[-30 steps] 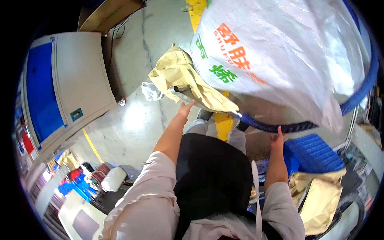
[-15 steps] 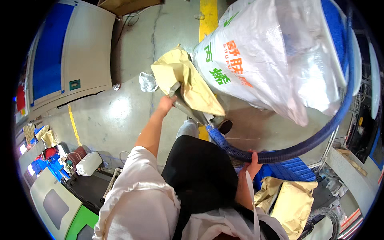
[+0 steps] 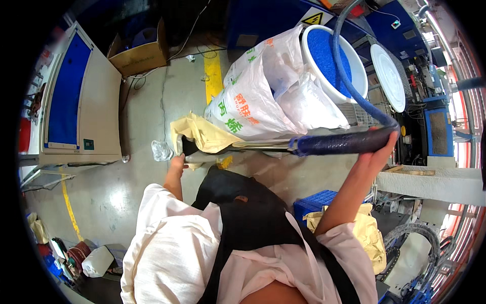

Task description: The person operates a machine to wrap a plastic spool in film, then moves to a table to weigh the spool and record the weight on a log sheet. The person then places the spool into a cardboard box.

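My left hand is closed on the rim of a yellowish kraft paper bag, whose dark mouth gapes beside it. The bag stretches to the right in a narrow fold. Around the thick, wrapped part of a dark blue hose my right hand is closed, its arm reaching out to the right. The hose's left end meets the narrow end of the bag; whether its metal tip lies inside or beside the paper I cannot tell. From my right hand the hose bends up past a white tub of blue granules.
Large white woven sacks stand beyond the bag, against the tub. A white round lid leans at the right. A beige-and-blue cabinet, a cardboard box and a crumpled clear plastic bag are leftward. A blue crate and kraft bags lie lower right.
My right hand has moved up and right with the hose, which now runs nearly level. The paper bag is drawn out sideways, its mouth turned toward my left hand. The view has shifted, showing the tub.
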`<action>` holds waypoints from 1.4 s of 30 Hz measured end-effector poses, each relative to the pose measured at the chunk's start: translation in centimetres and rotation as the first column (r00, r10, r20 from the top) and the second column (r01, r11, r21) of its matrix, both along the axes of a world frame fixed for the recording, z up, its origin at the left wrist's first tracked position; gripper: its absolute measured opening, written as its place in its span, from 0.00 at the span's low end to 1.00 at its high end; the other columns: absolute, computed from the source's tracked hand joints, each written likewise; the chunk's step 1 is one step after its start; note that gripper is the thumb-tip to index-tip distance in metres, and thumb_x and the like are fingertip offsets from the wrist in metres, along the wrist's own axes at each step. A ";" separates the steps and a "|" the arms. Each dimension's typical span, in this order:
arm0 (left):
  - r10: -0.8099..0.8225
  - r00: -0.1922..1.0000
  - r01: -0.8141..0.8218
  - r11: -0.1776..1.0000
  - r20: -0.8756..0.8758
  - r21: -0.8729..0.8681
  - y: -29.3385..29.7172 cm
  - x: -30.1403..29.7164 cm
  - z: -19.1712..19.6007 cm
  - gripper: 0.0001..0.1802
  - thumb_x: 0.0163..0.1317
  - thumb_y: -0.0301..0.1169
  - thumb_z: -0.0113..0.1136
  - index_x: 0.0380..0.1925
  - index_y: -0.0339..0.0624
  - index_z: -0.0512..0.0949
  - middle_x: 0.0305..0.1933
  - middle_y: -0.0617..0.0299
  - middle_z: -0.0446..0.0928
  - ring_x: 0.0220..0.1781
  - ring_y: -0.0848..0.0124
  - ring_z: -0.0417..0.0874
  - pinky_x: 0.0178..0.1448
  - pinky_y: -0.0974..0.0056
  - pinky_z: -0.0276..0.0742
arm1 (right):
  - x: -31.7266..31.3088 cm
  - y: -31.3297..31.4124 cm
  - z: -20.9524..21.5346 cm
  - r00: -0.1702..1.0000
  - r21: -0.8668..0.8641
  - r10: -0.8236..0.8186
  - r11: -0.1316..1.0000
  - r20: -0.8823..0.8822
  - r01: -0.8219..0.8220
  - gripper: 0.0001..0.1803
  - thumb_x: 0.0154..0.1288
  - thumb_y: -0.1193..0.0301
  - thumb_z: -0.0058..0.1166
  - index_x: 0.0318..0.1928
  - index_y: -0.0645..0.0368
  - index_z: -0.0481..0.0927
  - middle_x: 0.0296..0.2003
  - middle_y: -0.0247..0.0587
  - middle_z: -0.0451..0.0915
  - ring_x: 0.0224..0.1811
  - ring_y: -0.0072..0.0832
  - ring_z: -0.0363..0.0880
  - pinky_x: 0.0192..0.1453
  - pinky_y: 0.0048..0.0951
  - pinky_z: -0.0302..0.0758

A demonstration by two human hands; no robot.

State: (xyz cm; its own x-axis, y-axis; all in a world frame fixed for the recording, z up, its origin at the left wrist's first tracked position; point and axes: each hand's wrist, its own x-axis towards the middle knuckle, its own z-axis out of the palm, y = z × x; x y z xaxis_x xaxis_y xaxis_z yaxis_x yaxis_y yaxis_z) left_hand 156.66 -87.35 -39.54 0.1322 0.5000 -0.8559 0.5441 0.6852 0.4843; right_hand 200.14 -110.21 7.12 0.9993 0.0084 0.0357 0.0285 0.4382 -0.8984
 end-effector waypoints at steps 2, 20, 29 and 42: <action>-0.039 0.976 0.129 0.894 -0.212 0.429 0.1 0.4 0.2 0.34 0.60 0.51 0.55 0.59 0.38 0.67 0.53 0.47 0.75 0.50 0.52 0.78 0.55 0.49 0.69 | 2.8 0.1 3.1 0.998 0.036 0.043 0.998 0.039 -0.044 0.22 0.64 0.55 0.53 0.49 0.59 0.72 0.39 0.46 0.77 0.38 0.39 0.78 0.42 0.41 0.80; -0.464 0.870 0.130 -0.109 -0.166 0.986 -11.0 40.4 36.9 0.25 0.47 0.33 0.69 0.47 0.50 0.73 0.41 0.61 0.78 0.42 0.59 0.81 0.42 0.57 0.77 | 37.5 -12.9 24.5 0.835 0.438 0.511 0.715 0.204 -0.545 0.17 0.67 0.71 0.35 0.52 0.62 0.72 0.58 0.52 0.69 0.63 0.45 0.64 0.67 0.57 0.58; -0.540 0.824 0.125 -0.125 -0.173 0.984 -11.0 50.5 38.1 0.18 0.50 0.31 0.67 0.42 0.45 0.76 0.39 0.56 0.79 0.41 0.57 0.80 0.44 0.58 0.76 | 48.8 -14.7 22.7 0.926 0.324 0.364 0.868 0.101 -0.376 0.20 0.69 0.69 0.31 0.51 0.66 0.74 0.54 0.54 0.74 0.60 0.49 0.68 0.67 0.58 0.59; -0.521 0.849 0.174 0.115 -0.090 0.978 -5.8 54.2 34.2 0.15 0.50 0.29 0.67 0.39 0.43 0.76 0.36 0.55 0.78 0.42 0.55 0.79 0.46 0.58 0.75 | 50.7 -5.4 21.2 0.902 0.341 0.424 0.839 0.076 -0.423 0.16 0.67 0.75 0.39 0.53 0.69 0.67 0.53 0.60 0.69 0.59 0.48 0.67 0.64 0.58 0.63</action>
